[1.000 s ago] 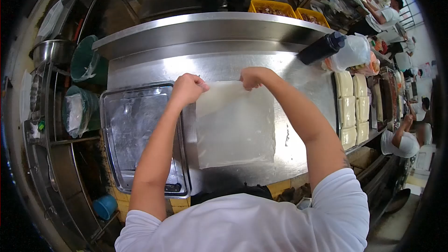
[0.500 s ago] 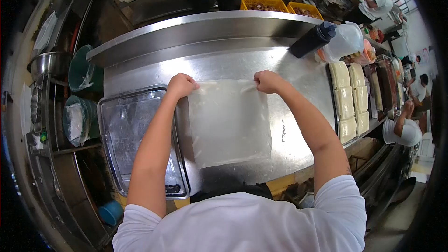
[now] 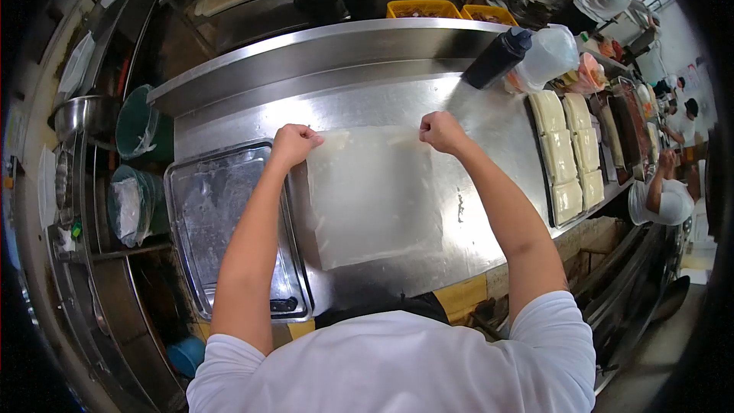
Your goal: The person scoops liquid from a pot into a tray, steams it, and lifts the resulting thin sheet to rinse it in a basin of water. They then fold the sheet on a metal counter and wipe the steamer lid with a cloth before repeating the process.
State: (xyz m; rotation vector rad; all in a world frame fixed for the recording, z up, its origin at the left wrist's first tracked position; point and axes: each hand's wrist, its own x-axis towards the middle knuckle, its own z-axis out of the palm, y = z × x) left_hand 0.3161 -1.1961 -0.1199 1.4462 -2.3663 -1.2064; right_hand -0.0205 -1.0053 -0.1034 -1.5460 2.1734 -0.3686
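A translucent, whitish plastic sheet (image 3: 375, 199), roughly square, is spread over the steel table (image 3: 482, 252) in front of me. My left hand (image 3: 297, 142) pinches its far left corner between thumb and fingers. At the far right corner, my right hand (image 3: 443, 133) is closed on the sheet's edge. Beneath my left forearm lies a metal tray (image 3: 218, 222) with a whitish, smeared bottom. A small dark-handled tool (image 3: 284, 305) rests in the tray's near right corner.
To the right, a dark tray holds several pale wrapped packs (image 3: 559, 157). A dark squeeze bottle (image 3: 497, 59) and a translucent jug (image 3: 549, 57) stand at the back right. A raised steel ledge (image 3: 329, 42) runs behind. Green bins (image 3: 138, 126) stand left. Other people work beyond.
The view has shifted slightly, with the packs and bottle now a little further left. Both hands keep their hold on the sheet's far corners, and the sheet lies nearly as before.
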